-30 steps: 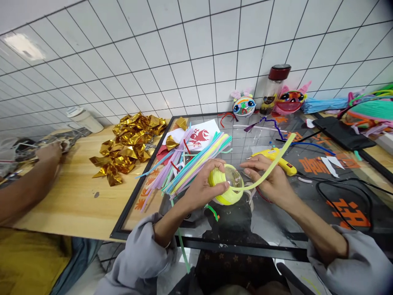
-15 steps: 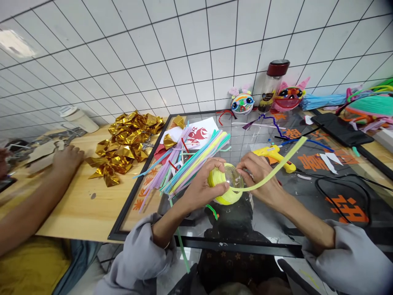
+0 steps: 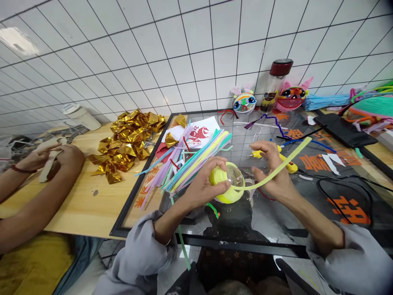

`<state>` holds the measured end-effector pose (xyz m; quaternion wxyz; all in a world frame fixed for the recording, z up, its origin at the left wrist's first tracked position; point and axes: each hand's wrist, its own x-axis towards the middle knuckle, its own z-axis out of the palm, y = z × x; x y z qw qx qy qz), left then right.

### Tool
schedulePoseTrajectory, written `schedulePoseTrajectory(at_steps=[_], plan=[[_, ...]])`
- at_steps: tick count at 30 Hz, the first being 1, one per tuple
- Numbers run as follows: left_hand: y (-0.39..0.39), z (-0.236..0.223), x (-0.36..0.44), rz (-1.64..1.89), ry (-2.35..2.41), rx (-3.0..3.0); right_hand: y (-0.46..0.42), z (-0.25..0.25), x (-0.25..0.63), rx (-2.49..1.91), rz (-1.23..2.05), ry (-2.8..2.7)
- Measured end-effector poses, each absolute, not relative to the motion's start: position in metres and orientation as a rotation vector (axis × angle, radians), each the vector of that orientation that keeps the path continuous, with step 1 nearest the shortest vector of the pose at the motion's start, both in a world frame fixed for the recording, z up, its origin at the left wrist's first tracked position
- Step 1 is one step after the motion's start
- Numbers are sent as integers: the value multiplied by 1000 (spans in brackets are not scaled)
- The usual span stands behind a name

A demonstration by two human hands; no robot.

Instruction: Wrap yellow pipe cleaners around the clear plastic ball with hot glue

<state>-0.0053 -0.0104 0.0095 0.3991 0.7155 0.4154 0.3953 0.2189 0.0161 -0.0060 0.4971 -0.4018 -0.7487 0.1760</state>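
My left hand (image 3: 201, 184) is wrapped round a clear plastic ball (image 3: 229, 182) partly wound with a yellow pipe cleaner. The free end of that yellow pipe cleaner (image 3: 282, 164) runs up to the right through my right hand (image 3: 273, 172), whose fingers curl loosely about it just right of the ball. Both hands are over a dark glass-topped board (image 3: 276, 213).
A bundle of coloured pipe cleaners (image 3: 190, 159) lies left of the ball. A yellow glue gun (image 3: 284, 162) and its black cord (image 3: 344, 184) lie to the right. Gold foil pieces (image 3: 129, 139) cover the wooden table, where another person's hands (image 3: 52, 157) hold cardboard. A jar (image 3: 274, 84) stands at the wall.
My right hand has lifted and opened a little, moving right from the ball along the strip. The other person's hands have come together on a cardboard piece.
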Motion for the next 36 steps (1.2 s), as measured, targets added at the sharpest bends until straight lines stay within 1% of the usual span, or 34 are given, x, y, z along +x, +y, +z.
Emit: schedulePoseTrajectory(at_steps=[5, 8, 10, 19, 28, 36], plan=[[-9, 8, -6, 1007, 1050, 1789, 10, 3, 224, -712, 604, -2208], [-9, 7, -7, 1005, 1052, 1797, 9, 3, 224, -665, 758, -2294], [-8, 6, -6, 1011, 1049, 1804, 10, -1, 223, -658, 797, -2291], [-6, 3, -7, 1083, 1011, 1873, 14, -19, 208, -602, 736, -2246], [-6, 0, -7, 1136, 982, 1927, 11, -17, 203, -685, 580, -2283], [-6, 0, -9, 1131, 965, 2024, 11, -21, 201, -652, 577, -2215]])
